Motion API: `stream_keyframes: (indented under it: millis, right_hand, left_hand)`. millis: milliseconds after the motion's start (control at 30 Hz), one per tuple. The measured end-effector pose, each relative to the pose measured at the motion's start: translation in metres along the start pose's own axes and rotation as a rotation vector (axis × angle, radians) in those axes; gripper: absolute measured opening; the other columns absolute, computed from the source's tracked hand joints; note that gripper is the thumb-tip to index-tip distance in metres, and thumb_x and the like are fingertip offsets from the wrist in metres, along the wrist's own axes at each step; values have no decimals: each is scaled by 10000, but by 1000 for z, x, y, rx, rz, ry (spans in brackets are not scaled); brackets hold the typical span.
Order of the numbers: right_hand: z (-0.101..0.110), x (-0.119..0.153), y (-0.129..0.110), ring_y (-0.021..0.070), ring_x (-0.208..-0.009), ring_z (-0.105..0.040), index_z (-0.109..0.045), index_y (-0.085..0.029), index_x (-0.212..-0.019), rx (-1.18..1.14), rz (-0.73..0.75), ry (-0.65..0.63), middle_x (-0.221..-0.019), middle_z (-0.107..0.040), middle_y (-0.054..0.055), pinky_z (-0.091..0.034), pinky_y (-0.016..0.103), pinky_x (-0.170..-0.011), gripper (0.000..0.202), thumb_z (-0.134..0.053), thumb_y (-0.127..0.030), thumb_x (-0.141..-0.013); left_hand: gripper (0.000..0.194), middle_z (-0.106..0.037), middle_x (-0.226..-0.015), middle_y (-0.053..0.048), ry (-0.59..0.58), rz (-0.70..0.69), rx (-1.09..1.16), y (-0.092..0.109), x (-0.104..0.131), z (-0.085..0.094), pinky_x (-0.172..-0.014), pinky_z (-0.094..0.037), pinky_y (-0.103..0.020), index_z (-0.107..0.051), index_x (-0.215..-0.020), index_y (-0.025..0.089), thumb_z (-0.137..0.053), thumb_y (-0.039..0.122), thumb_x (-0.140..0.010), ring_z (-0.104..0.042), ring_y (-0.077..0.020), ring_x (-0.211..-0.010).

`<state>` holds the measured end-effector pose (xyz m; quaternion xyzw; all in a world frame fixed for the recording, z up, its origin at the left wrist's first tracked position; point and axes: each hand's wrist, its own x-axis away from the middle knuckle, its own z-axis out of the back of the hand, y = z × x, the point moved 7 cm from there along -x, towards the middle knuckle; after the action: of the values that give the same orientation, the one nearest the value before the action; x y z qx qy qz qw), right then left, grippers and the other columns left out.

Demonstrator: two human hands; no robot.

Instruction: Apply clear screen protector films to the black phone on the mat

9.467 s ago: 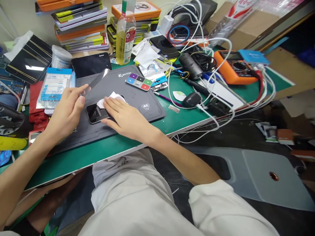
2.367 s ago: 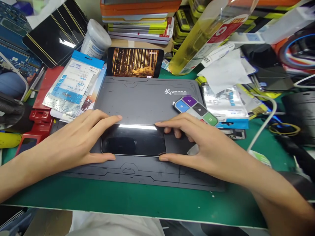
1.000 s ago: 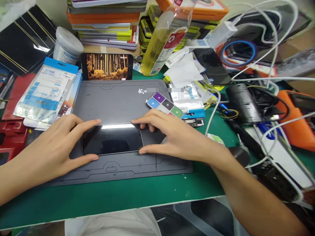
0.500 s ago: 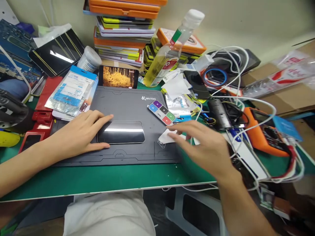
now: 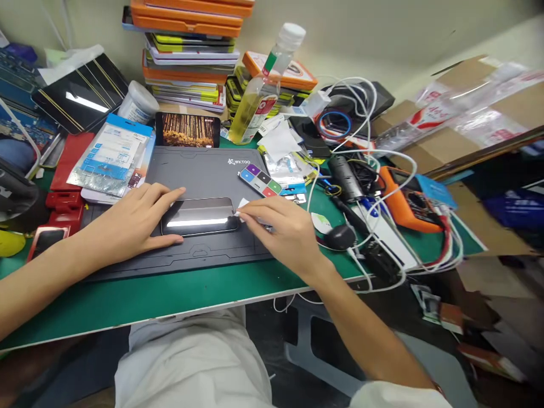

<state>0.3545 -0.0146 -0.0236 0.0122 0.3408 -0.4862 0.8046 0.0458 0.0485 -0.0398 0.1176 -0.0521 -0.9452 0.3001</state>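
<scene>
A smartphone (image 5: pixel 199 216) lies screen up on the dark grey work mat (image 5: pixel 187 170), with a bright light reflected across its glass. My left hand (image 5: pixel 142 218) rests at its left end, thumb along the near edge and index finger along the far edge, holding it between them. At the phone's right end, my right hand (image 5: pixel 280 226) is closed, with a small white piece (image 5: pixel 237 213) pinched between thumb and index fingertip; it looks like tissue or a wipe. Its tip is at the screen's edge; whether it touches is unclear. White paper shows just behind those fingers.
A colour-squared card (image 5: pixel 260 180) lies on the mat's right. Behind stand a bottle of yellow liquid (image 5: pixel 250 110), a lit phone (image 5: pixel 187 130) and stacked orange cases (image 5: pixel 187 25). Cables and an orange multimeter (image 5: pixel 410 201) crowd the right; bagged parts (image 5: pixel 117 156) lie left.
My right hand has moved left from the white paper to the phone's right end, its fingers now pinching a small white piece. My left hand stays at the phone. The view has shifted right.
</scene>
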Motion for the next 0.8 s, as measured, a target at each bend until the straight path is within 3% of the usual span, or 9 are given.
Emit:
stream_keyframes:
  millis: [133, 467, 800]
  right_hand:
    - [-14, -2, -13, 299, -1092, -950, -945, -280, -1134, -8, 88, -32, -1174, -1004, 93, -764, 487, -993, 254, -745, -249, -1288]
    - [-19, -8, -19, 312, -1076, -951, -945, -284, -1115, -21, 111, -53, -1162, -1003, 102, -750, 514, -985, 277, -732, -230, -1285]
    - [-32, -14, -49, 307, -1073, -963, -946, -259, -1253, -46, 164, -101, -1200, -1021, 106, -716, 489, -982, 293, -669, -186, -1313]
  left_hand:
    - [984, -748, -1604, -257, -8, 19, 19, 0, 0, -2, -1347, -608, -634, -491, -1990, 167, -541, 859, -1292, -732, -466, -1478]
    - [991, -747, -1573, -248, 4, 35, 46, 2, -2, -5, -1338, -605, -627, -490, -1986, 174, -620, 844, -1266, -739, -477, -1471]
    - [961, -743, -1605, -247, 28, 38, 62, 3, -1, -7, -1355, -595, -631, -509, -1975, 184, -666, 805, -1259, -736, -474, -1483]
